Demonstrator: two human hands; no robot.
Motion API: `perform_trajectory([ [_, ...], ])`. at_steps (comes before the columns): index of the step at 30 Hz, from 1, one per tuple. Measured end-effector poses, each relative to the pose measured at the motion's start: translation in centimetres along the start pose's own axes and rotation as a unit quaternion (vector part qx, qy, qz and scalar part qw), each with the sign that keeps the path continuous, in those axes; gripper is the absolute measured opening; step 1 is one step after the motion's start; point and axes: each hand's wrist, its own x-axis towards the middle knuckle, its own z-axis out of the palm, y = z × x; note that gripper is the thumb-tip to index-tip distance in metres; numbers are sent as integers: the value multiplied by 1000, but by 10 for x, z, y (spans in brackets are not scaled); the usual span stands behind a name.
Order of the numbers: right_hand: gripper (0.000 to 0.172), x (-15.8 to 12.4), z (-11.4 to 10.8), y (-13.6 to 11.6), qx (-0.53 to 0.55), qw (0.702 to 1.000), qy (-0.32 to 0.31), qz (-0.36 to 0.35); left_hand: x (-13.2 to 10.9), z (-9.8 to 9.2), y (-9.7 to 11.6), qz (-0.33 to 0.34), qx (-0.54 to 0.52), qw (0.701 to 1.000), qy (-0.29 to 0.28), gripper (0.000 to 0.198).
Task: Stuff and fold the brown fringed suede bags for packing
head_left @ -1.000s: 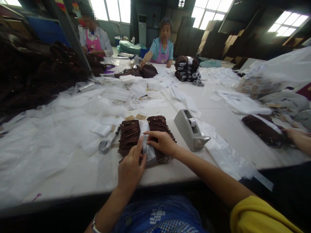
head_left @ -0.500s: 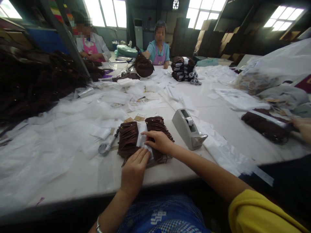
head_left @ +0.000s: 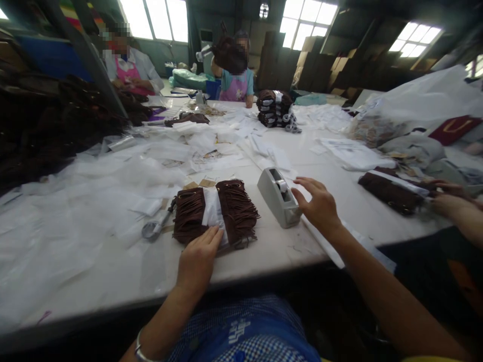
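The left forearm [head_left: 168,311] slants forward and inward from the bottom edge, its elbow out of view. At its end the left grip [head_left: 199,257], a bare hand, lies palm down, fingers close together and nearly straight, back of the hand showing. The right forearm [head_left: 388,286] reaches forward and leftward. The right grip [head_left: 319,203], bare too, is farther forward, fingers loosely bent, thumb apart from the forefinger. The hands are well apart.

Aproned workers [head_left: 234,89] at eleven and twelve o'clock, stacked cartons [head_left: 279,65] at one and a tape dispenser [head_left: 270,197] mark a workshop.
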Motion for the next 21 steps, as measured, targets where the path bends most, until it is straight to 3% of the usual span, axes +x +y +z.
perform_trajectory([
  [2, 31, -4, -11, 29, -16, 994, -55, 94, -1, 2, -1, -3, 1, 1000, -9, 50],
  [4, 36, -9, -12, 45, 43, 971, -135, 191, -2, 4, -2, -3, 0, 1000, -15, 51],
  [6, 44, -12, -8, 50, 161, 928, -189, 279, -3, 5, -3, -3, -4, 1000, -21, 52],
  [9, 45, -13, -1, 43, 309, 856, -192, 369, -3, 5, -4, -3, -8, 1000, -29, 52],
  [14, 33, -6, -10, 25, 406, 802, -167, 406, -3, 3, -3, -7, -6, 999, -36, 51],
  [19, 28, -16, -34, 7, 419, 828, -79, 363, -3, 4, -4, -4, -7, 1000, -22, 50],
  [21, 29, -29, -41, 2, 411, 826, -60, 380, -4, 4, -5, 4, -8, 1000, -9, 50],
])
